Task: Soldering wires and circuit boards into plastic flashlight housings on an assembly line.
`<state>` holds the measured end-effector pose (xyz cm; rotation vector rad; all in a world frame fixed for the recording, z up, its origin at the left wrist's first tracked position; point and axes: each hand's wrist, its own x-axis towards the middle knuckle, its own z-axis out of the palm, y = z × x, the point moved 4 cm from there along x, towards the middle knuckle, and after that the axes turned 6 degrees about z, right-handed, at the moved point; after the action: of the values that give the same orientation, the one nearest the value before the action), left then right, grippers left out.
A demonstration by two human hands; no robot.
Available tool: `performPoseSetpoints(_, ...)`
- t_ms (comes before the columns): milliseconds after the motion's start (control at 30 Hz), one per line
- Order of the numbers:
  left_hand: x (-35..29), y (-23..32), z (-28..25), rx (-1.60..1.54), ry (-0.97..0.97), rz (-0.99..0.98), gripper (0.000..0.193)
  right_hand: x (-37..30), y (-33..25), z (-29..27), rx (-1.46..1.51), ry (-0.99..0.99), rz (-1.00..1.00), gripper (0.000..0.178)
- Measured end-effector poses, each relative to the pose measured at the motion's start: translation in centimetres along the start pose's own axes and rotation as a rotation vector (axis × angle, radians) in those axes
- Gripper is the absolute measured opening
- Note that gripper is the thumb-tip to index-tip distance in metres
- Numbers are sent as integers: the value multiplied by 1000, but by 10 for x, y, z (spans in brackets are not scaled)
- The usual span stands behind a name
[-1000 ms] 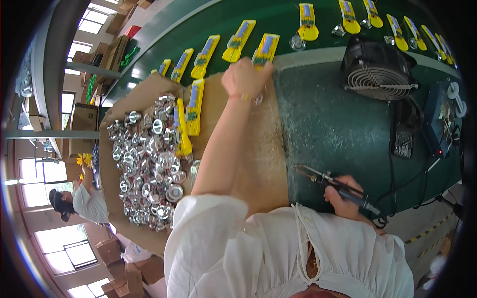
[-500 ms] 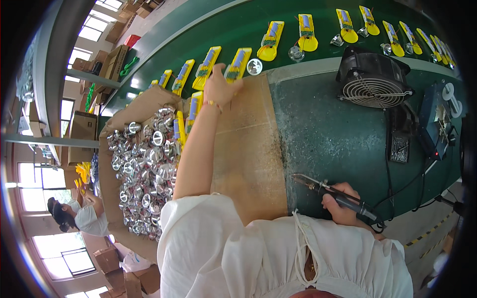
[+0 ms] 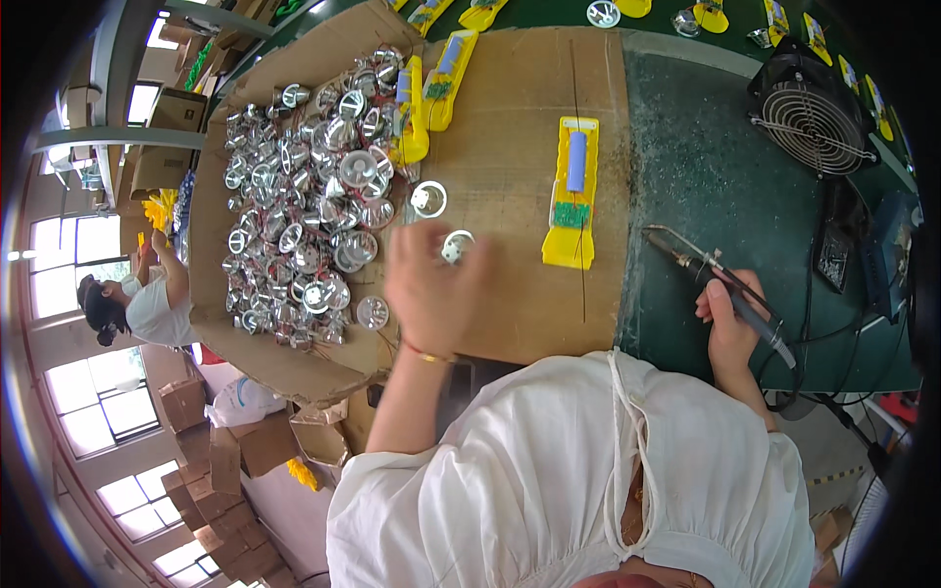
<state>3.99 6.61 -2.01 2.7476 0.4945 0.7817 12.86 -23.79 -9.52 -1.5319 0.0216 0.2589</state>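
Probably light and slick, the silver reflector (image 3: 457, 246) beside the left hand (image 3: 428, 291) (blurred, grip unclear) suits rim-holding, while the right hand (image 3: 731, 321) clasps a soldering iron (image 3: 699, 269).

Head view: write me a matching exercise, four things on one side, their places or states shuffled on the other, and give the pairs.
1. Soldering iron
2. Black fan
3. Yellow housing nearest the iron
4. Heap of silvery reflectors

A. carries a blue-violet cylinder and a green board
B. gripped in the right hand
C. in the open cardboard box
D. fronted by a round wire guard

Pairs: 1-B, 2-D, 3-A, 4-C
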Motion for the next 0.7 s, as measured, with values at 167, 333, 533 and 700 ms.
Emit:
performPoseSetpoints(167, -18, -26, 9, 316, -247, 31, 27, -3, -1, 1, -8, 20, -33, 17)
performPoseSetpoints(333, -20, 7, 28, 92, -296, 310, 14, -8, -8, 1, -6, 24, -30, 17)
performPoseSetpoints(533, -10, 6, 26, -60, -267, 179, 23, -15, -8, 0, -26, 56, -41, 17)
performPoseSetpoints(700, -13, 5, 47, -181, -514, 232, 18, -16, -20, 13, 1, -4, -43, 18)
